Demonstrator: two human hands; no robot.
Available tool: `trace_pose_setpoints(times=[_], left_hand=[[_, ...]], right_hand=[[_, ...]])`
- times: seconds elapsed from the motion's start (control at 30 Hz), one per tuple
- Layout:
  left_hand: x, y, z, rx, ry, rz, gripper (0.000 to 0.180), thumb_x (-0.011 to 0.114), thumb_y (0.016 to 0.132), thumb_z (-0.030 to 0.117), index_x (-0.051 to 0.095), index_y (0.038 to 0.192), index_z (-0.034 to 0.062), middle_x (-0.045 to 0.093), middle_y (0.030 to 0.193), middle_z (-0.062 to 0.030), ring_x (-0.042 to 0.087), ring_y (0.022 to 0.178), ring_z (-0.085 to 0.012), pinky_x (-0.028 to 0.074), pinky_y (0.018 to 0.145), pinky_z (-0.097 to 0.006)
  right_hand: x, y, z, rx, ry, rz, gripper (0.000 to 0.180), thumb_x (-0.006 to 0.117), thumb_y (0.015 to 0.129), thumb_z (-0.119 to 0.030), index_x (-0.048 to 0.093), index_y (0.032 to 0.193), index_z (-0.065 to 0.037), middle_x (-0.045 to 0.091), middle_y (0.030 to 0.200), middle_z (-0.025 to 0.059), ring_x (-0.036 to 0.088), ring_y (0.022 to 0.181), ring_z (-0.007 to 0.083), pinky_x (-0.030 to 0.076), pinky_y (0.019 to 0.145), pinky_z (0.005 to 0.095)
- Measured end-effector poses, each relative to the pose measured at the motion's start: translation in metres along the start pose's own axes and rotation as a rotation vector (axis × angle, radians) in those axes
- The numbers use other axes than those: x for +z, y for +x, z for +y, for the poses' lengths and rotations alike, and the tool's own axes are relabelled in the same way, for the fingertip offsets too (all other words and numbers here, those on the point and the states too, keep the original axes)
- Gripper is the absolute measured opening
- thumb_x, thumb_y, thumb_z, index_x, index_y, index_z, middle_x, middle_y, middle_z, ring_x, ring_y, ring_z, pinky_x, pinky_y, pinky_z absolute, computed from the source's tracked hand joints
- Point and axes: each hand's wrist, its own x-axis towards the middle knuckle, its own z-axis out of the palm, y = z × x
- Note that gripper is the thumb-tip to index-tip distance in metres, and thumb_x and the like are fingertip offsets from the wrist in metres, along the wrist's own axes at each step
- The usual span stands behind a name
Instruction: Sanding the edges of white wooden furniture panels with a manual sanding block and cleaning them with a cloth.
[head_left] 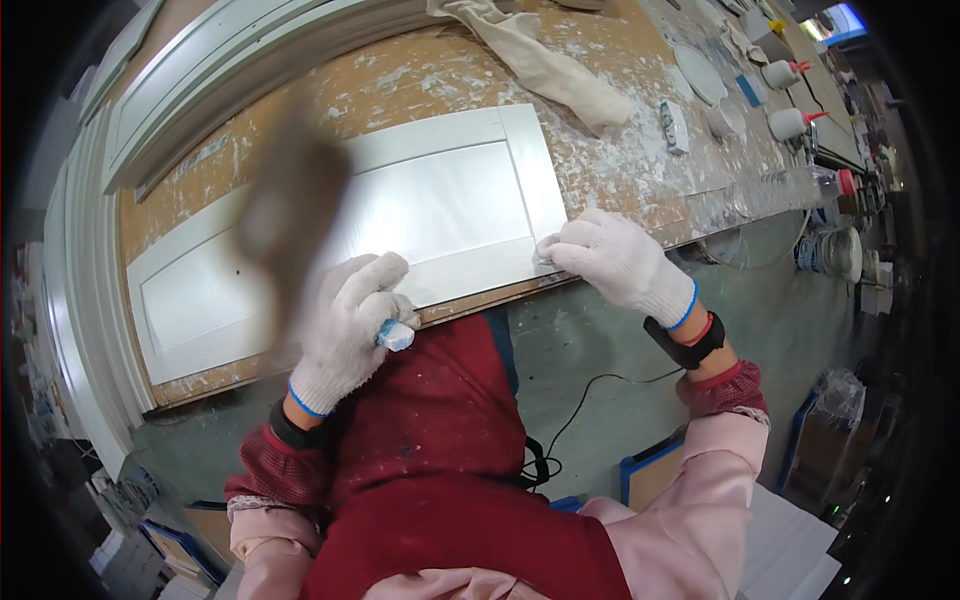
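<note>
A: How do the left fingers stand?

B: The left hand (343, 325), in a white knit glove, has its fingers curled round a small blue-and-white piece (398, 338), just below the frame's centre.

A: And the right?

B: The right hand (622, 270), gloved too, sits right of centre, fingers bent together at the corner of a white panel (430, 210). I can't tell whether they pinch anything.

A: Where is that panel?

B: It slants from the left of the frame to the centre, lying on a paint-spattered table (420, 88). A blurred brown shape (295, 195) hides part of it.

A: Any labels?

B: A small white box (674, 127), upper right, bears dark printing too small for me to read. Near the right edge, a tub (845, 254) sits beside containers with blue-and-white markings, illegible too.

A: What else lies around there?

B: White bottles (779, 74) with red tips at upper right, and below them a clear bottle (775, 193) with a pinkish cap on its side. A cream cloth (535, 65) is crumpled at top centre.
</note>
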Motion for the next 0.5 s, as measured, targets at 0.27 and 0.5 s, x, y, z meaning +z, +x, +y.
trace_pose_setpoints(times=[0.27,0.5], left_hand=[[-0.0008,0.0021,0.0003,-0.022,-0.043,-0.024,0.019,0.075,0.071,0.016,0.058,0.076,0.0134,0.066,0.109,-0.0076,0.062,0.1,-0.0318,0.048,0.082,-0.042],[0.0061,0.0,-0.0022,-0.007,-0.055,0.014,0.02,0.075,0.072,0.018,0.056,0.074,0.0124,0.066,0.107,-0.0086,0.063,0.098,-0.032,0.049,0.082,-0.042]], right_hand=[[0.0023,-0.001,-0.0002,0.014,-0.026,0.002,0.022,0.057,0.082,-0.011,0.064,0.103,-0.013,0.063,0.096,0.0044,0.06,0.087,0.0262,0.053,0.073,0.0368],[0.0065,-0.0009,0.0075,-0.025,0.03,0.004,0.023,0.058,0.082,-0.011,0.064,0.104,-0.014,0.063,0.095,0.0036,0.06,0.089,0.0261,0.053,0.073,0.0369]])
